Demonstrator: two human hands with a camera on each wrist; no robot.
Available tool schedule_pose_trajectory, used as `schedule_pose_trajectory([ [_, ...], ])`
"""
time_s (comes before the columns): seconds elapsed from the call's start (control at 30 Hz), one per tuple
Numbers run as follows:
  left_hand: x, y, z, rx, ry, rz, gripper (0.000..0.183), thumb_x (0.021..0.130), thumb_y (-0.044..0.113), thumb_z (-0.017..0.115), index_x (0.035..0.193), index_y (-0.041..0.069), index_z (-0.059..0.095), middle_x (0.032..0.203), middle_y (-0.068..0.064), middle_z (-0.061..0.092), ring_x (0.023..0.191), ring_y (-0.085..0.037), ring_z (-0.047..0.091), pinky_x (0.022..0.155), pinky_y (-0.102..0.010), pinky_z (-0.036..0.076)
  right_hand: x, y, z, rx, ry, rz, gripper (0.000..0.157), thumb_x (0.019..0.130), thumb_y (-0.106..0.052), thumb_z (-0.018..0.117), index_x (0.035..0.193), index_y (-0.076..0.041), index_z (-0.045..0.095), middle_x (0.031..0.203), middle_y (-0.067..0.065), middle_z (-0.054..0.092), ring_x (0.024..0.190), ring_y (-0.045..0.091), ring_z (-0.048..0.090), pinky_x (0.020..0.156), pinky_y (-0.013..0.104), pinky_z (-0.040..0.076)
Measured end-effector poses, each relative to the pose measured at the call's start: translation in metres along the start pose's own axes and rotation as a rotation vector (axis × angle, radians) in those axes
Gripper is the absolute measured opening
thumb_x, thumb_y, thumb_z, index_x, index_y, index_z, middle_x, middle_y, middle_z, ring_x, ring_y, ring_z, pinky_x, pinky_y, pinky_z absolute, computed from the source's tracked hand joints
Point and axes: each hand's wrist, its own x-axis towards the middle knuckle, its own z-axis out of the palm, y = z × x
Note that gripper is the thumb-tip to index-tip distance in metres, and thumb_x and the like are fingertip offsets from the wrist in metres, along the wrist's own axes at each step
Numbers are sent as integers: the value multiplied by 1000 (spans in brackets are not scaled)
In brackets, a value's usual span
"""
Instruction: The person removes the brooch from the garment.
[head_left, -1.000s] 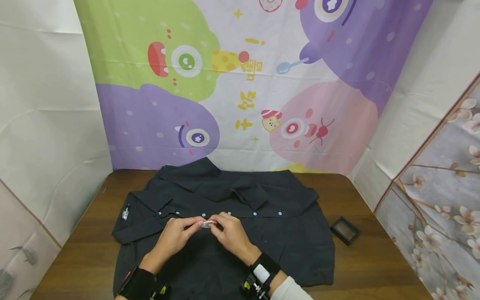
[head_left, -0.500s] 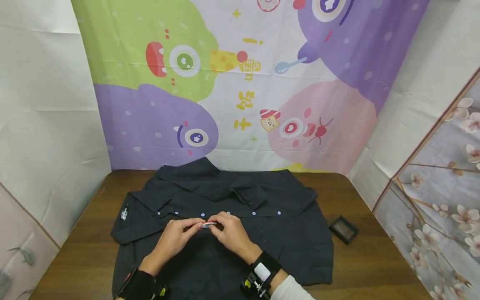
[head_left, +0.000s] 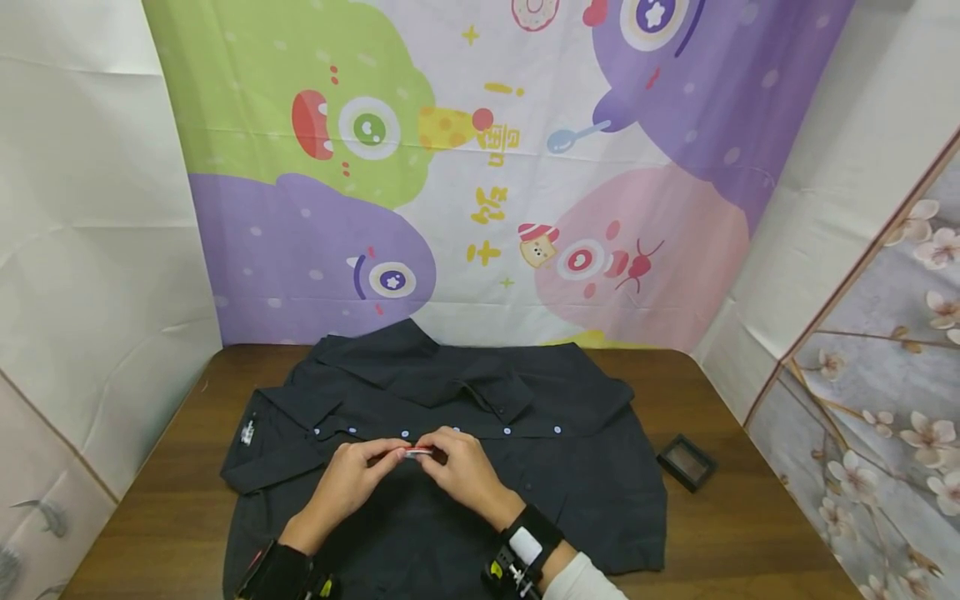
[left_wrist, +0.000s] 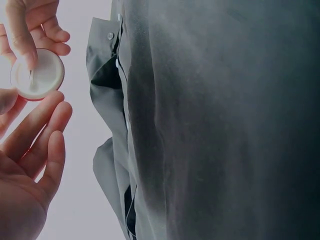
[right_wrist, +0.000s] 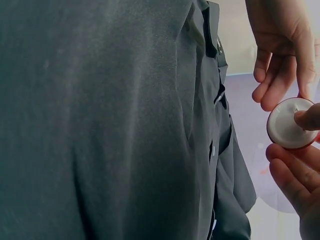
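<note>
A round pin-back button badge (left_wrist: 48,75) with a red rim is held between both hands above the dark shirt (head_left: 450,517). Its whitish back, with a thin metal pin, shows in both wrist views. My left hand (head_left: 352,479) pinches the badge's left edge in the head view. From the other side my right hand (head_left: 465,473) grips it, its thumb (right_wrist: 309,119) pressed on the pin at the back. The shirt lies spread over the table, its row of pale buttons (head_left: 507,431) running just beyond the hands.
A small black square frame or box (head_left: 687,462) lies on the wooden table (head_left: 742,533) right of the shirt. A cartoon-printed cloth (head_left: 480,183) hangs behind the table, with pale panels at both sides.
The badge has tipped, so the head view shows it more edge-on. Both hands keep nearly the same place, and the shirt and black box lie as before.
</note>
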Motion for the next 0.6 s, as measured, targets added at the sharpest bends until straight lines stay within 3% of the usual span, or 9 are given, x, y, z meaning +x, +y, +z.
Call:
schedule_pose_trajectory([
  [0.2,0,0,0,-18,-13,-22,15,88,18,71,100,11,78,96,-3,77,76,1,63,68,-22,55,0,-1,-2,25,-23,26,9,84,-8,74,91,-12,73,83,-2,65,70,4,57,65,9,46],
  [0.33,1,0,0,-24,-18,-33,15,88,18,71,100,11,78,97,-3,77,77,0,64,69,-22,55,0,0,-2,49,-35,48,9,84,-8,74,92,-12,72,87,-1,65,74,7,62,68,11,51],
  [0.6,0,0,0,-24,-18,-36,16,88,18,71,100,10,78,98,-5,77,74,2,62,68,-21,55,-1,1,-2,55,-55,65,11,84,-12,75,94,-12,72,84,-2,65,73,9,60,67,12,49],
])
